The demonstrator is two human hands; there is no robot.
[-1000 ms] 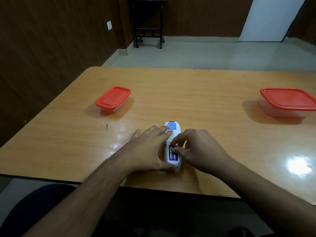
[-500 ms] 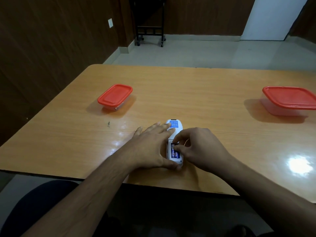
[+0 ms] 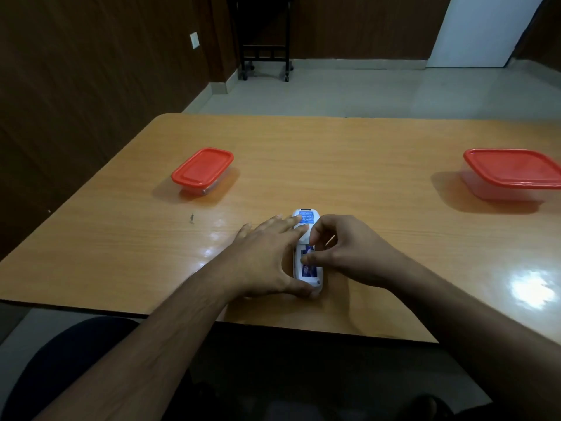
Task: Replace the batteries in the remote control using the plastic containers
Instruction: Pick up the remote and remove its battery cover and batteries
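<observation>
Orange-brown wood table [image 3: 364, 153], glossy. White remote [image 3: 306, 216] lies back-up close to the near edge, battery bay open. Left hand [image 3: 267, 256]: fingers straight and together, pressing the remote's far half, thumb braced at its near end. Right hand [image 3: 352, 253]: index and thumb curled, pinching a blue battery [image 3: 308, 271] in the bay. Small red-lidded container [image 3: 202, 171] far-left of the remote, large container [image 3: 513, 174] far-right, both well apart, lids on, with bare wood between. Versus half a second ago: right index arched higher, containers unmoved.

Glossy wood-grain table [image 3: 349, 165]; red plastic lids [image 3: 202, 167], white plastic remote [image 3: 306, 217].
</observation>
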